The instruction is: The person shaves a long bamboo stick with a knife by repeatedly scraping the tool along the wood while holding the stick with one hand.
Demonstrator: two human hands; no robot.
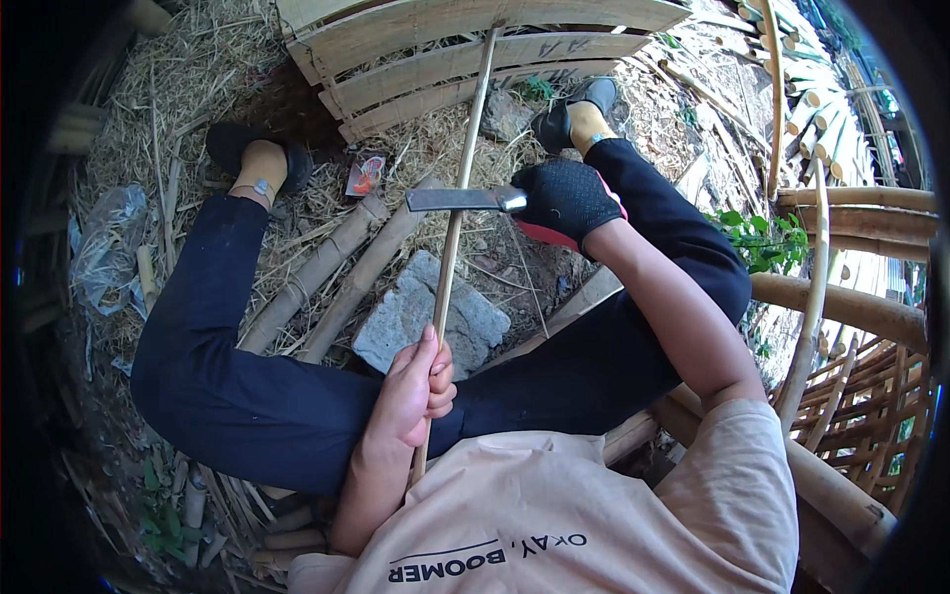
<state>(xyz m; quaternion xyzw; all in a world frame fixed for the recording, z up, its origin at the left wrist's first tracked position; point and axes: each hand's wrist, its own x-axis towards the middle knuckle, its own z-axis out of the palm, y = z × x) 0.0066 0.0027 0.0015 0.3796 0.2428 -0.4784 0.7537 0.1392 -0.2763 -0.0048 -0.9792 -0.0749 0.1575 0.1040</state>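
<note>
My left hand (414, 391) is bare and wrapped around a long thin bamboo strip (455, 223) near its lower end. The strip runs up and away from me, between my legs, to the wide bamboo slats (465, 45) at the top. My right hand (566, 201), in a black glove with a red cuff, grips the handle of a flat metal blade (450, 199). The blade lies crosswise against the strip, about halfway along it. I am seated with both legs in dark trousers spread on the ground.
A flat grey stone (416, 317) lies between my legs, with two bamboo poles (336, 277) to its left. Straw covers the ground. A crumpled plastic bag (104, 247) sits at the left. Thick bamboo poles (851, 307) and cut pieces pile up at the right.
</note>
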